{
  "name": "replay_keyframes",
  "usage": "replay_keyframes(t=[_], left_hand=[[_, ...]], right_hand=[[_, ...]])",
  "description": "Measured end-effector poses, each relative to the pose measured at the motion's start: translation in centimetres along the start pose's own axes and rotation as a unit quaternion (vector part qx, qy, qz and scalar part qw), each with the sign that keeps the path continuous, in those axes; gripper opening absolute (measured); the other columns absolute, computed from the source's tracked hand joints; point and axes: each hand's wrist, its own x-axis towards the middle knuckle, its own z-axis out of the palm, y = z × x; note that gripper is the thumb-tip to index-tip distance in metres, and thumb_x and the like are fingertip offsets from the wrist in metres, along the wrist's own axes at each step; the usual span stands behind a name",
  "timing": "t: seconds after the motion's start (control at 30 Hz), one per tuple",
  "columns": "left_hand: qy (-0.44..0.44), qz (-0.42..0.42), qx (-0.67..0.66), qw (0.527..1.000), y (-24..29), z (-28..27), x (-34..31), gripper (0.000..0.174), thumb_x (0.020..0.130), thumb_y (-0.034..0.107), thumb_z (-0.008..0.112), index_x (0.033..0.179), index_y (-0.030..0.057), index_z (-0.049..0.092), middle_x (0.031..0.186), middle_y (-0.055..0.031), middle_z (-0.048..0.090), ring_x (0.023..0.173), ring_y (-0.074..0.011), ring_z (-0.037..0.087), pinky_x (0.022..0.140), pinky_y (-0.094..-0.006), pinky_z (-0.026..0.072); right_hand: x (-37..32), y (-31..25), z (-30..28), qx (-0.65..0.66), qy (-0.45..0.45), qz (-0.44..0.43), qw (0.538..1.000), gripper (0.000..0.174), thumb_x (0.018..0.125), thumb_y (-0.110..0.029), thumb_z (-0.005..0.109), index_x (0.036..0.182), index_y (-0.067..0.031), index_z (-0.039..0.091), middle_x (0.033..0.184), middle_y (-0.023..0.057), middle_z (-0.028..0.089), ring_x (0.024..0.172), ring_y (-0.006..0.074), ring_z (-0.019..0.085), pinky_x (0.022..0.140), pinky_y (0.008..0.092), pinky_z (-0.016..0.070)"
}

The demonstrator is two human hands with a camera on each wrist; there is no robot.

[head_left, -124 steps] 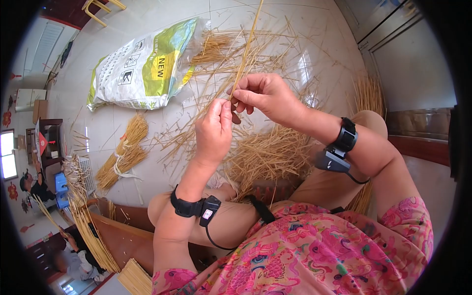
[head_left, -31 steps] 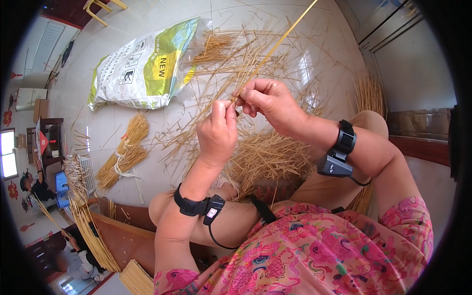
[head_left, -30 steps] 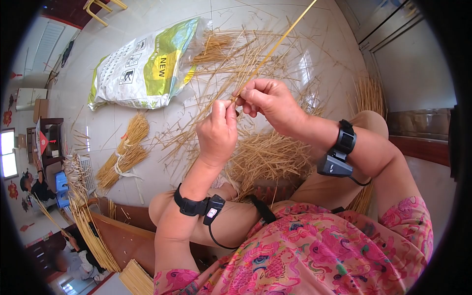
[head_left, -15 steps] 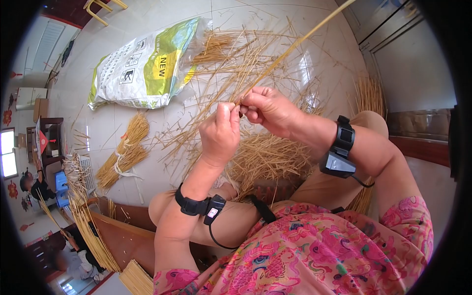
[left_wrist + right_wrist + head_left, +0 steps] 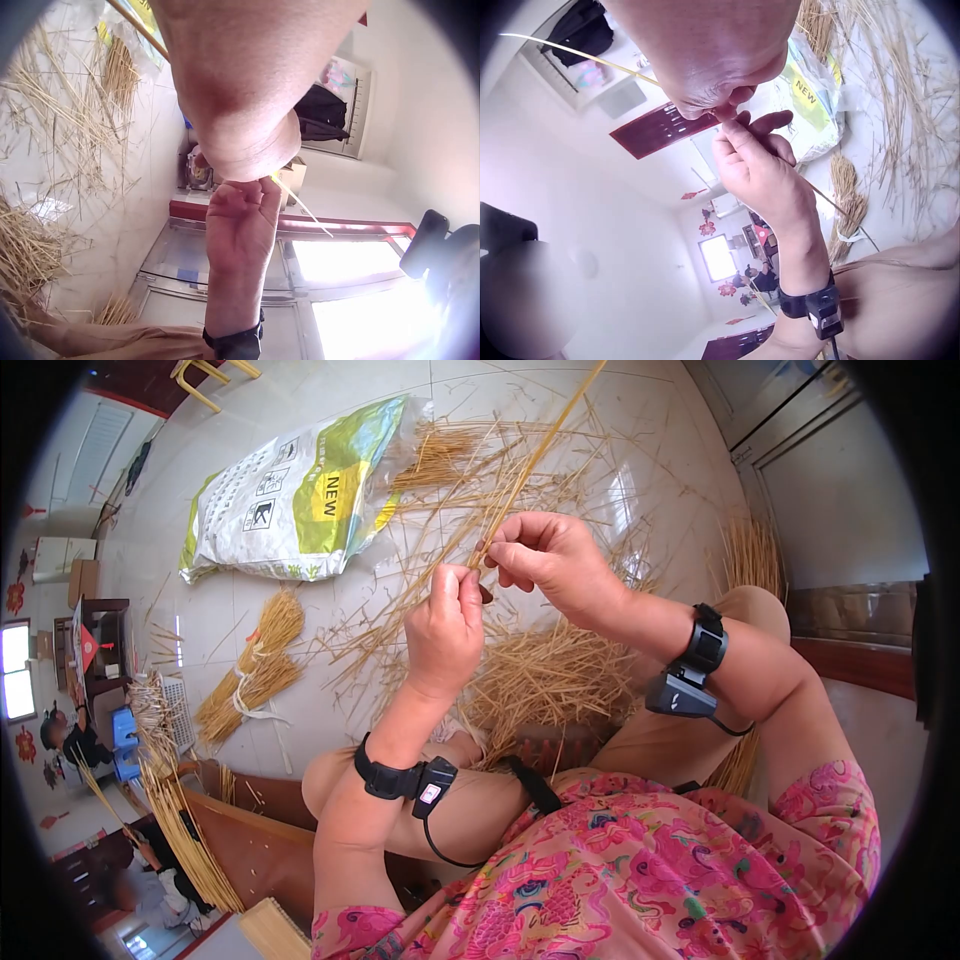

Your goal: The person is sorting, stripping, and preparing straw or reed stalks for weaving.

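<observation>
A long yellow straw stalk (image 5: 545,448) runs up and away from between my hands in the head view. My left hand (image 5: 442,628) pinches it near its lower part, thumb against a curled index finger. Just above and to the right, my right hand (image 5: 545,560) pinches the same stalk, its fingertips close to the left thumb. In the right wrist view, the stalk (image 5: 577,52) sticks out past the right hand, and the left hand (image 5: 761,169) shows with some fingers extended. The left wrist view shows the right hand (image 5: 244,225) curled; the left fingertips are hidden there.
Loose straw (image 5: 550,675) lies heaped below the hands, with more scattered across the tiled floor. A white and green bag (image 5: 290,495) and a tied straw bundle (image 5: 250,665) lie to the left. Straw (image 5: 750,555) stands beside the metal door at right. Other people sit far left.
The stalk's far end swung right until half a second ago, and now points further left again. My right hand has risen slightly away from the left. Both hands stay at the stalk.
</observation>
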Motion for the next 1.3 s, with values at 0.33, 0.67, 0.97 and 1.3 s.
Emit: replay_keyframes(t=[0.33, 0.67, 0.97, 1.3], left_hand=[[0.033, 0.042, 0.072, 0.996, -0.7, 0.4, -0.1, 0.009, 0.086, 0.006, 0.059, 0.086, 0.0064, 0.050, 0.056, -0.0083, 0.056, 0.047, -0.0261, 0.057, 0.043, -0.0368, 0.0428], [0.043, 0.067, 0.100, 0.992, -0.6, 0.5, -0.2, 0.011, 0.085, 0.006, 0.061, 0.086, 0.0055, 0.050, 0.059, -0.0102, 0.056, 0.050, -0.0280, 0.058, 0.044, -0.0374, 0.0433], [0.008, 0.051, 0.038, 0.998, 0.6, 0.2, -0.1, 0.004, 0.090, 0.005, 0.053, 0.089, 0.0038, 0.049, 0.063, -0.0125, 0.058, 0.053, -0.0300, 0.059, 0.046, -0.0377, 0.0437], [-0.009, 0.009, -0.005, 1.000, 0.8, -0.2, 0.2, 0.002, 0.092, 0.005, 0.049, 0.093, 0.0037, 0.047, 0.066, -0.0111, 0.064, 0.056, -0.0290, 0.063, 0.048, -0.0373, 0.0473]], right_hand=[[-0.1, 0.0, 0.1, -0.031, 0.008, 0.006, 0.999, 0.008, 0.082, -0.009, 0.060, 0.079, -0.0014, 0.059, 0.067, 0.0010, 0.060, 0.060, 0.0053, 0.057, 0.050, 0.0193, 0.0429], [-0.2, 0.2, 0.3, 0.014, 0.019, 0.004, 1.000, 0.008, 0.082, -0.006, 0.057, 0.075, -0.0012, 0.058, 0.067, 0.0032, 0.060, 0.058, 0.0067, 0.053, 0.051, 0.0207, 0.0421], [0.2, 1.3, -0.6, 0.183, -0.067, 0.095, 0.976, 0.009, 0.086, -0.011, 0.058, 0.080, -0.0032, 0.059, 0.070, 0.0028, 0.059, 0.061, 0.0077, 0.054, 0.054, 0.0206, 0.0425], [-0.2, 0.2, 0.1, 0.038, -0.025, 0.032, 0.998, 0.006, 0.082, -0.009, 0.061, 0.083, -0.0027, 0.060, 0.069, 0.0015, 0.060, 0.060, 0.0069, 0.056, 0.052, 0.0199, 0.0412]])
